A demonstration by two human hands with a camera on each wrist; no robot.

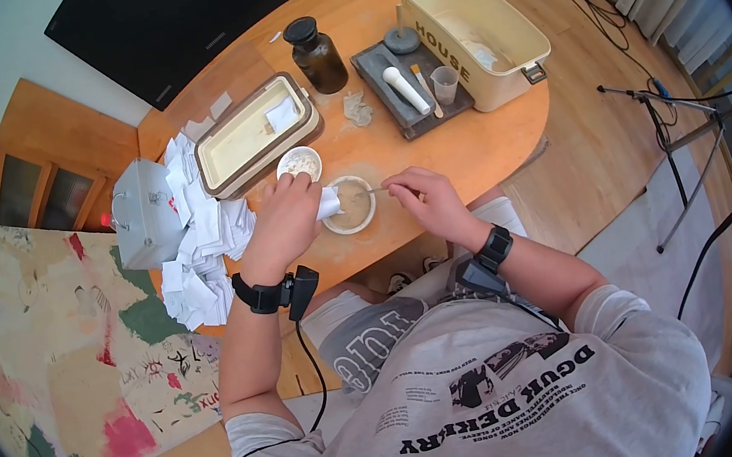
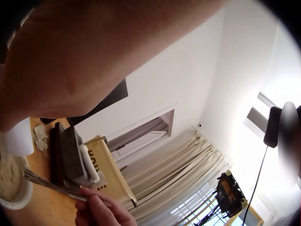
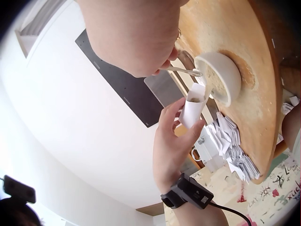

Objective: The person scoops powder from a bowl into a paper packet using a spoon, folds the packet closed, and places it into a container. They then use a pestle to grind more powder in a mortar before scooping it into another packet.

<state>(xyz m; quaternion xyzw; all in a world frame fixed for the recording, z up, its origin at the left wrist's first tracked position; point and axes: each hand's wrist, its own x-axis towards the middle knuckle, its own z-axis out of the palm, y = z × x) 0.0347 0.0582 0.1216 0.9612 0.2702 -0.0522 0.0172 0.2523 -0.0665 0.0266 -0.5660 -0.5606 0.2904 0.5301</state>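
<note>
My left hand (image 1: 288, 224) grips a small folded white paper packet (image 1: 328, 202) at the left rim of a white bowl (image 1: 372, 213). In the right wrist view the mouth of the packet (image 3: 192, 108) is open, with a little tan matter inside. Tan powder (image 1: 352, 205) covers the bottom of the bowl. Between thumb and fingers, my right hand (image 1: 429, 207) pinches a slim metal spoon (image 2: 54, 187). Its tip reaches over the bowl from the right. Beyond my left fingers sits a smaller white bowl (image 1: 289, 157) holding pale contents.
Many folded white papers (image 1: 207, 234) lie heaped at left, beside a metal case (image 1: 144, 210). Behind stand a cream tray-like box (image 1: 226, 168), a dark jar (image 1: 317, 56) and a cream bin (image 1: 495, 89). A grey tray (image 1: 398, 115) carries a pestle (image 1: 405, 90), a brush and a cup.
</note>
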